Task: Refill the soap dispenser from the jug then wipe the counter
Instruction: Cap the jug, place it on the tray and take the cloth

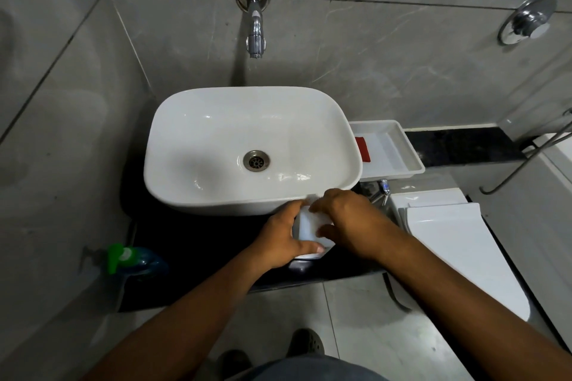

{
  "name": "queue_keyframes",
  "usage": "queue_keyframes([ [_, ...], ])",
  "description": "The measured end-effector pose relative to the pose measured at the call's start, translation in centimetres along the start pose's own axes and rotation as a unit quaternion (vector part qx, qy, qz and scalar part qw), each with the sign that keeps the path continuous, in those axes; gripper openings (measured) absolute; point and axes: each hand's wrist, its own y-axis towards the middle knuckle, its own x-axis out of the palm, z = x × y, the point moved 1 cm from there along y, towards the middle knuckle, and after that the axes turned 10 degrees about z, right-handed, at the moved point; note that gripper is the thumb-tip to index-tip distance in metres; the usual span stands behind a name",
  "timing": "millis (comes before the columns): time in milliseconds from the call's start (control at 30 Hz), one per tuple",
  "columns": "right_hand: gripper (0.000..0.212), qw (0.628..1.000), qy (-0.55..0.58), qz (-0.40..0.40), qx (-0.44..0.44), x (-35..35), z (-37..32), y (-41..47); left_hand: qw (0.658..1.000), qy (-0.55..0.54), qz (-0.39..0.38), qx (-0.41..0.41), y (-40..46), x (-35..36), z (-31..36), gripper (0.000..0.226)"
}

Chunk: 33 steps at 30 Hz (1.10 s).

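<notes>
A white container [308, 226], probably the jug, stands on the dark counter [198, 244] in front of the basin's right corner. My left hand [283, 240] grips its left side, thumb along its lower front. My right hand [346, 221] grips its top and right side, fingers curled over it. Most of the container is hidden by both hands. The soap dispenser [136, 260], a blue bottle with a green pump, stands at the counter's left front, apart from both hands.
A white basin [192, 195] with a drain fills the counter's middle, under a chrome wall tap [255, 37]. A white tray [402, 148] holding a red item [362, 148] sits right of the basin. A white toilet lid [458, 241] lies further right.
</notes>
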Motion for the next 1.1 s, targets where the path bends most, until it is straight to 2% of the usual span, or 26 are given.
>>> queue_keyframes([
  [33,0.037,0.999,-0.038,0.02,0.022,0.0,0.2,0.0,1.0,-0.004,0.0,-0.002,-0.1,0.0,0.0,0.086],
  [100,0.073,0.993,-0.095,0.049,0.05,0.1,0.7,-0.3,1.0,-0.016,0.001,-0.007,-0.1,-0.1,0.0,0.079],
  [133,0.08,0.993,-0.083,0.067,0.052,0.0,0.9,-0.5,1.0,-0.019,0.002,-0.009,-0.2,-0.1,0.1,0.078],
  [233,0.071,0.998,-0.017,0.057,0.019,-0.5,0.9,-1.0,1.0,-0.014,0.002,-0.005,-0.1,-0.1,0.1,0.082],
  [267,0.065,0.999,-0.019,0.039,0.008,-0.4,0.8,-1.1,1.0,-0.013,0.002,-0.003,0.0,0.0,0.0,0.081],
  [333,0.04,0.998,-0.055,0.032,0.028,-0.3,1.0,-1.0,1.0,-0.018,0.005,-0.003,-0.1,0.0,0.0,0.076],
  [367,0.037,0.995,-0.079,0.03,0.047,-0.5,1.1,-1.0,1.0,-0.019,0.006,-0.003,-0.1,0.0,0.0,0.075],
  [433,0.035,0.993,-0.092,0.037,0.063,-0.8,1.3,-0.9,1.0,-0.017,0.007,-0.006,-0.2,0.0,0.0,0.076],
  [467,0.034,0.996,-0.064,0.043,0.054,-0.8,1.3,-0.9,1.0,-0.017,0.007,-0.01,-0.2,0.0,0.0,0.079],
  [533,0.054,0.999,-0.012,0.016,0.029,-0.9,0.9,-0.9,1.0,-0.017,0.001,-0.016,-0.1,0.1,0.1,0.085],
  [567,0.056,1.0,-0.009,-0.008,0.015,-0.5,0.5,-0.8,1.0,-0.019,-0.001,-0.017,-0.1,0.1,0.1,0.086],
  [600,0.048,1.0,-0.021,-0.01,0.001,-0.1,0.1,-0.6,1.0,-0.024,-0.003,-0.016,-0.2,0.0,0.1,0.086],
  [667,0.029,0.997,-0.059,0.031,0.027,0.0,0.1,-0.3,0.999,-0.034,-0.007,-0.011,-0.2,0.1,0.3,0.084],
  [767,0.048,0.994,-0.073,0.075,0.044,-0.1,0.7,-0.4,0.999,-0.038,-0.008,-0.019,-0.2,0.0,0.3,0.079],
  [867,0.053,0.999,0.021,0.024,0.012,-0.3,0.6,-0.8,0.999,-0.035,-0.006,-0.017,-0.2,0.0,0.3,0.082],
  [933,0.046,1.0,0.019,-0.002,0.011,0.1,0.6,-0.6,0.999,-0.028,-0.007,-0.014,-0.2,0.1,0.4,0.088],
  [1000,0.035,0.999,0.005,0.017,0.038,0.6,0.6,-0.2,0.999,-0.028,-0.009,-0.013,-0.1,0.1,0.5,0.088],
  [1100,0.034,0.997,-0.03,0.045,0.051,1.5,0.6,-0.3,1.0,-0.025,-0.01,-0.01,0.0,-0.1,0.5,0.083],
])
